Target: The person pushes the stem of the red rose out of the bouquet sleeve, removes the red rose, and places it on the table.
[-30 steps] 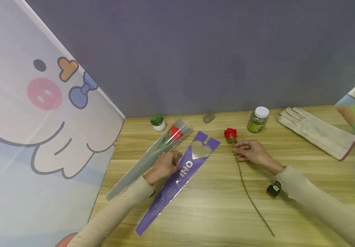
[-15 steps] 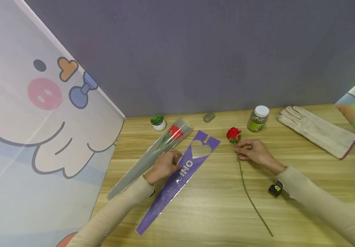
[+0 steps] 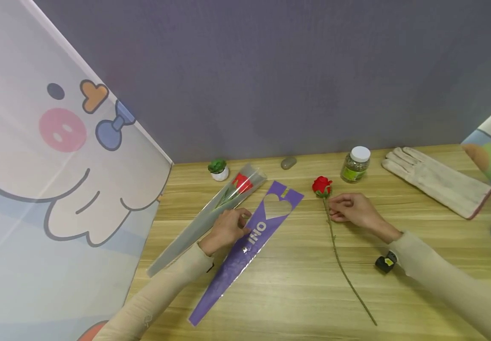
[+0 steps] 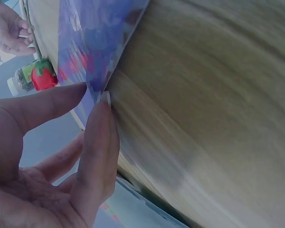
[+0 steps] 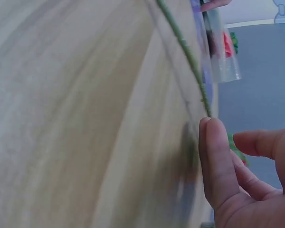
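Observation:
A purple flower sleeve [image 3: 250,244] with a clear heart-shaped window lies slantwise on the table, and my left hand [image 3: 225,230] pinches its edge between thumb and fingertips, as the left wrist view shows at the sleeve [image 4: 97,42]. To the right lies a red rose [image 3: 322,185] with a long thin stem [image 5: 185,47]. My right hand [image 3: 354,210] is beside the stem just below the bloom; in the right wrist view its thumb and fingers stand apart, the fingertips very near the stem. Whether they touch it, I cannot tell.
A red flower in a clear sleeve [image 3: 194,232] lies left of the purple one, partly under my left arm. Along the back stand a small potted plant [image 3: 218,169], a grey stone [image 3: 288,163], a white-lidded jar [image 3: 355,165] and a work glove [image 3: 437,182].
My right hand has let go of the rose stem and drawn slightly to the right. The rose shifted a little right beforehand. My left hand has stayed on the purple sleeve.

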Tool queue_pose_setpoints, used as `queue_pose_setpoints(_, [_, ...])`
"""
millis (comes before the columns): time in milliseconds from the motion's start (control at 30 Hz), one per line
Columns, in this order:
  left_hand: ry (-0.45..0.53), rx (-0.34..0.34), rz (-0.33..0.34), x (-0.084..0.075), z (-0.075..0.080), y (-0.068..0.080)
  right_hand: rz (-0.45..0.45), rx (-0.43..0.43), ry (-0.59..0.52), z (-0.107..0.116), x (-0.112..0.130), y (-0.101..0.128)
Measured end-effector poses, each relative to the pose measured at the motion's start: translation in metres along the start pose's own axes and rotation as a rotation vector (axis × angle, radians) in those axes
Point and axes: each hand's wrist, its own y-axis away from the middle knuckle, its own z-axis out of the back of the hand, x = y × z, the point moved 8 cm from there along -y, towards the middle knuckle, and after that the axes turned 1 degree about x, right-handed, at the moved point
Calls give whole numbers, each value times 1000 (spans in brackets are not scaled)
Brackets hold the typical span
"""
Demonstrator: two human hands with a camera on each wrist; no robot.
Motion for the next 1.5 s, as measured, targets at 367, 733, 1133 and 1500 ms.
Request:
queue_pose_setpoints(367, [-27, -13, 24, 2, 11, 9, 87, 21, -7, 1, 31, 15])
queue_pose_setpoints(733, [87, -26, 27, 9, 26, 18, 156, 80, 2, -18, 62, 21])
queue_pose_setpoints(1133, [179, -168, -9, 25, 53, 30, 241, 205, 25, -63, 75, 2])
queue_pose_setpoints(1500, [318, -147, -44, 61, 73, 38, 235, 333, 0, -129, 84, -22])
